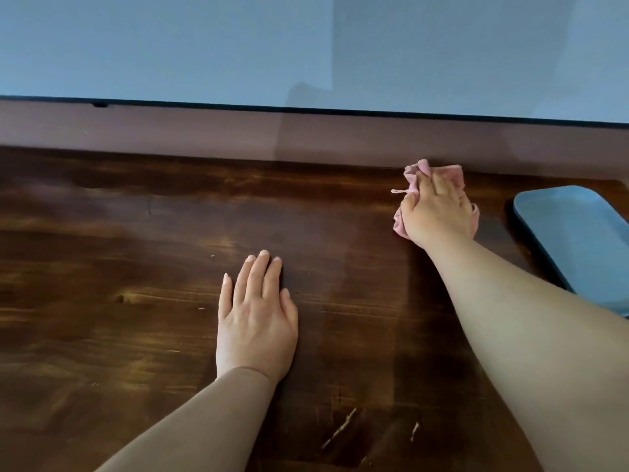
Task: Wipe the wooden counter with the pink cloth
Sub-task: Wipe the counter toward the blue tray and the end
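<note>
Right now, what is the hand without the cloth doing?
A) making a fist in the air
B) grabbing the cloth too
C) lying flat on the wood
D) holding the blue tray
C: the left hand lies flat with straight fingers on the wooden counter, while the right hand holds the pink cloth.

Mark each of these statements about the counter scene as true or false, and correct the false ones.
1. The right hand grips the pink cloth. True.
2. The left hand holds a second cloth. False: it lies flat on the wooden counter with straight fingers and holds nothing.
3. A blue tray lies to the right of the cloth. True.
4. The cloth is at the near edge of the counter. False: it is at the far edge, by the back ledge.
</note>
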